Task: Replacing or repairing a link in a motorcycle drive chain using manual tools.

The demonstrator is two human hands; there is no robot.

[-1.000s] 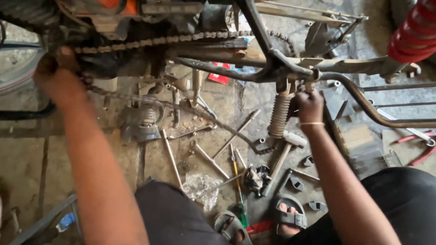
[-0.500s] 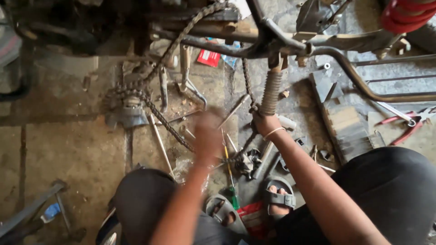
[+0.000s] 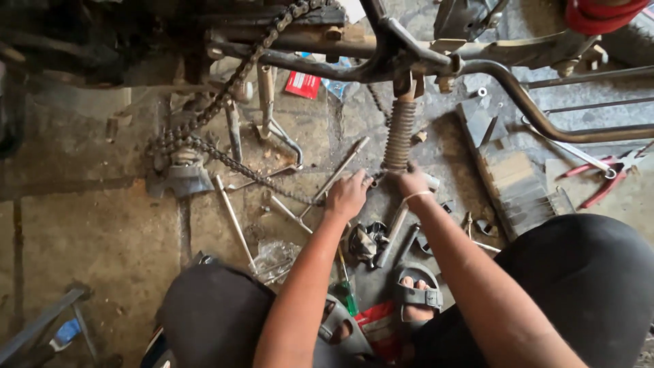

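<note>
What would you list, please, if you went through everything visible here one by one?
shock absorber: one, rusty grey, hanging from the frame, centre
frame tubes: several, dark, across the top
drive chain: one, dark, draped from top to floor
pliers: one, red-handled, right floor
screwdriver: one, green-handled, by the foot
rods: several, grey, scattered on the floor
sandal: one, grey, on the foot
left hand: beside the shock's lower end
right hand: at the shock's lower end

A motorcycle repair workshop: grimy stone floor strewn with wrenches, red-handled pliers and a green screwdriver, beneath a stripped bike frame with hanging drive chain and rear shock absorber.
</note>
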